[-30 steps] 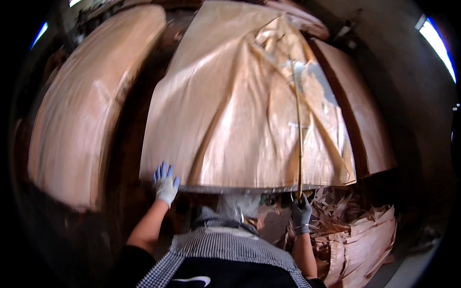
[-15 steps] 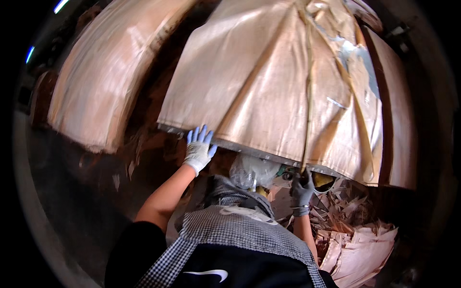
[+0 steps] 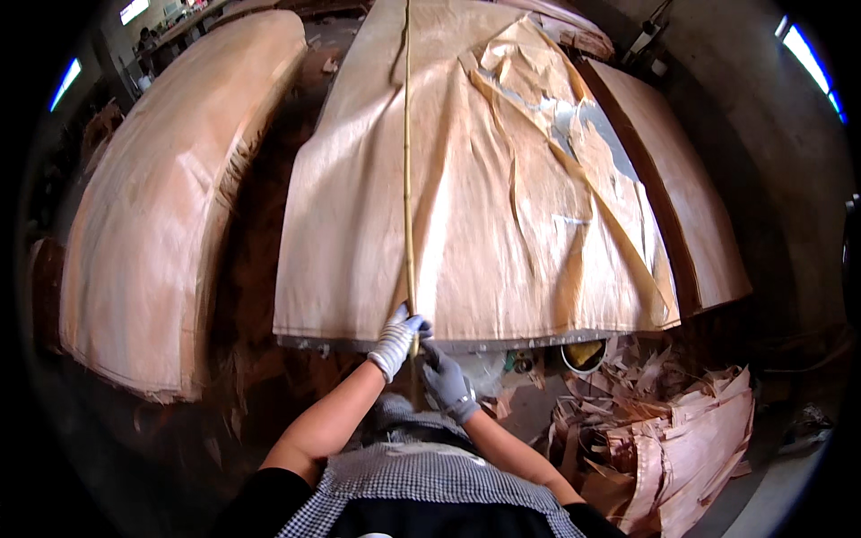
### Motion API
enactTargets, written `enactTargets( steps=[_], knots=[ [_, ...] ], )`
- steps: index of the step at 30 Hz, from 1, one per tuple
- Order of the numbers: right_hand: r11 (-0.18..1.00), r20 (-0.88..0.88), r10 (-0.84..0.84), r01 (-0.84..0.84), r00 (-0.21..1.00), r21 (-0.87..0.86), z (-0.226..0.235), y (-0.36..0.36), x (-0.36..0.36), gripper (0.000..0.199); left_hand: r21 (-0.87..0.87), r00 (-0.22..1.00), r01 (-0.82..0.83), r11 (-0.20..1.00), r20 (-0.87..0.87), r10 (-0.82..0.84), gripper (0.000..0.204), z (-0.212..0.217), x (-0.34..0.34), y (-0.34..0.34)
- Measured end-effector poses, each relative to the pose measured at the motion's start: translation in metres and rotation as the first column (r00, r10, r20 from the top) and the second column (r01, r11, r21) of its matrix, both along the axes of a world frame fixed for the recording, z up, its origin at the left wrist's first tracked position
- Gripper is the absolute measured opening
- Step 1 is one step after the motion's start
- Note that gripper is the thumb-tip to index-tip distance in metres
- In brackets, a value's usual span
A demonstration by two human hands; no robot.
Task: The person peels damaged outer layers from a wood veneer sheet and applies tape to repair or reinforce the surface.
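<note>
A long, thin bamboo pole (image 3: 408,197) runs from my body out over a wide tan sheet that looks like wood veneer (image 3: 350,224). My left hand (image 3: 397,341), in a pale glove, is wrapped round the pole at the sheet's near edge. Just below and to its right, my right hand (image 3: 448,384), in a grey glove, is closed at the pole's near end, its fingers partly hidden. The sheet is wrinkled and folded on its right half. Through a tear there, a blue-grey surface (image 3: 574,125) shows.
A stack of veneer sheets (image 3: 161,206) stands on the left, another (image 3: 673,179) on the right. A crumpled pile of veneer scraps (image 3: 673,439) lies at the lower right. Under the near edge are a bucket (image 3: 585,356) and clear plastic (image 3: 484,372).
My left hand has left the sheet's near edge and taken hold of the pole. The pole and my right hand have swung left toward the sheet's middle. My view has tilted up.
</note>
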State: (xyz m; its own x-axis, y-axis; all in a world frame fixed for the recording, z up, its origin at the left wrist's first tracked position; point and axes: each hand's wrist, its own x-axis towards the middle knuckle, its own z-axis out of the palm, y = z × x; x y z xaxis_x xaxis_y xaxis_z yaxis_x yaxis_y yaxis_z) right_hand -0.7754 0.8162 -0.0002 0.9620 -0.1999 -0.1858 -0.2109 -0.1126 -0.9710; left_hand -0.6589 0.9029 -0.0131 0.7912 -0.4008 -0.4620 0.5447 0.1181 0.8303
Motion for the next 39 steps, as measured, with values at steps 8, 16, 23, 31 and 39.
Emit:
enactTargets(
  steps=[8,16,23,31,39],
  knots=[
    [0.862,-0.37,-0.274,0.398,0.887,0.315,-0.023,-0.053,-0.09,0.04,0.793,0.767,-0.403,0.457,0.565,-0.304,0.044,-0.089,0.076,0.141],
    [0.707,-0.296,-0.648,0.699,0.702,0.108,-0.003,-0.182,-0.169,0.026,0.856,0.793,-0.257,0.448,0.452,-0.409,0.058,-0.059,0.072,0.128],
    [0.455,-0.17,-0.865,0.881,0.472,0.133,0.016,-0.388,-0.209,0.027,0.687,0.463,-0.539,0.488,0.725,-0.51,0.058,0.018,-0.007,0.003],
    [0.412,0.223,-0.796,0.774,0.563,-0.481,-0.057,-0.624,-0.175,0.04,0.826,0.202,-0.272,0.494,0.551,-0.81,0.067,0.009,-0.126,-0.234],
    [0.724,0.172,-0.612,0.635,0.772,-0.27,0.101,-0.676,-0.074,0.009,0.938,0.251,-0.245,0.247,0.307,-0.918,0.089,0.021,-0.116,-0.333]
  ],
)
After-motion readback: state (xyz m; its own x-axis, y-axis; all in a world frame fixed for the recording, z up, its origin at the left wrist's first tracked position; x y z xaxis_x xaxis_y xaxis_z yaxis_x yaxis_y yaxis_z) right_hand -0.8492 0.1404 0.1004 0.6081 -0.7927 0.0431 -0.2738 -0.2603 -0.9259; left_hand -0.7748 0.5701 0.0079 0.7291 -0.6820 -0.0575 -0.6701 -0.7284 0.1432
